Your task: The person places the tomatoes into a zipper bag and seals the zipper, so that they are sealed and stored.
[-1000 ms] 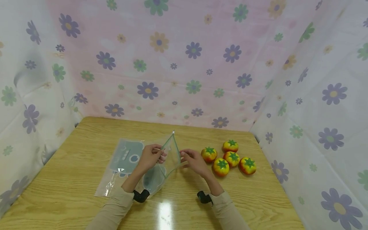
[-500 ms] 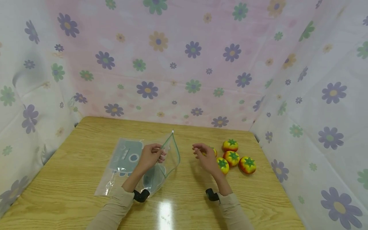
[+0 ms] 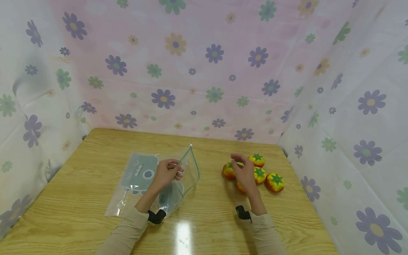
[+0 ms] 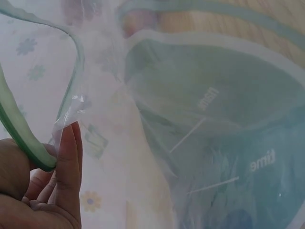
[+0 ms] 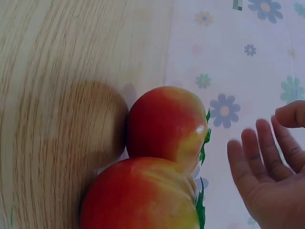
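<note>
My left hand (image 3: pixel 166 173) pinches the near layer of a clear zip bag (image 3: pixel 191 179) at its green-edged mouth, which gapes toward the right. Grey-blue printing shows on the bag, and the left wrist view has the reversed words "name" and "time" on its label (image 4: pixel 224 143). Over the group of toy tomatoes hovers my right hand (image 3: pixel 246 175), fingers loosely bent and holding nothing. It partly hides some of the tomatoes. The right wrist view shows a red-yellow tomato (image 5: pixel 162 124) with green leaves beside a second one (image 5: pixel 138 195), both apart from the fingers.
The bag's printed body (image 3: pixel 140 173) lies flat on the wooden table (image 3: pixel 79 184), left of the hand. A white zip slider (image 3: pixel 191 145) sits at the far end of the mouth. Another tomato (image 3: pixel 275 182) stands at the group's right. Floral cloth (image 3: pixel 197 88) encloses the table's back and sides.
My right hand has left the bag's mouth and moved right, over the tomatoes. The left hand keeps its pinch on the bag, and the mouth stays parted.
</note>
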### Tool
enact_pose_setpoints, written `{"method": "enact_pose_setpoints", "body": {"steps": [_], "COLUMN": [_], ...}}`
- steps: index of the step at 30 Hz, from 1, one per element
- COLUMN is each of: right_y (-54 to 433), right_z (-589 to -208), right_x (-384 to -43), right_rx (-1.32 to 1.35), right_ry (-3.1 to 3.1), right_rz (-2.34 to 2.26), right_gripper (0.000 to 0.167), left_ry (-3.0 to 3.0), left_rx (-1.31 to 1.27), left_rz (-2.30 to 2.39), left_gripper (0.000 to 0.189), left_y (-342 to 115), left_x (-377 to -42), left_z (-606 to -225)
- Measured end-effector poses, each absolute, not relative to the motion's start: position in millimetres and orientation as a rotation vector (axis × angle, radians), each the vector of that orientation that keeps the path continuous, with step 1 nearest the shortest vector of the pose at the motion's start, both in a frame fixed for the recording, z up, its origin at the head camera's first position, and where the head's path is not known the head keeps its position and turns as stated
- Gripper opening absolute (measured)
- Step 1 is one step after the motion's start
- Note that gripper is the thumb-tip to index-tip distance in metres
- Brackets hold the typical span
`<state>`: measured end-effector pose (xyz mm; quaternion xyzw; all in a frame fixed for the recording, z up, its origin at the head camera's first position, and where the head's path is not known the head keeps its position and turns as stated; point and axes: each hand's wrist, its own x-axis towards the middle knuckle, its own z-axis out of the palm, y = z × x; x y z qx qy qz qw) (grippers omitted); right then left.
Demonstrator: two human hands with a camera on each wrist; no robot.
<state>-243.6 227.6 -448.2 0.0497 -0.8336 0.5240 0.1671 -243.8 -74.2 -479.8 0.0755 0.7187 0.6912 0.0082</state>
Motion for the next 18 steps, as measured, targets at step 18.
{"method": "enact_pose_setpoints", "body": {"steps": [18], "right_y": [239], "right_z": [-467], "right_x": [-255], "right_rx": [-0.003], "right_ry": [-2.899], "right_rz": [1.232], "right_gripper": [0.076], "left_ry": [2.243], "left_rx": [0.215], "left_rz": [2.164], "left_gripper": [0.018], "left_y": [-75], "left_x": [-243], "left_z": [-481]}}
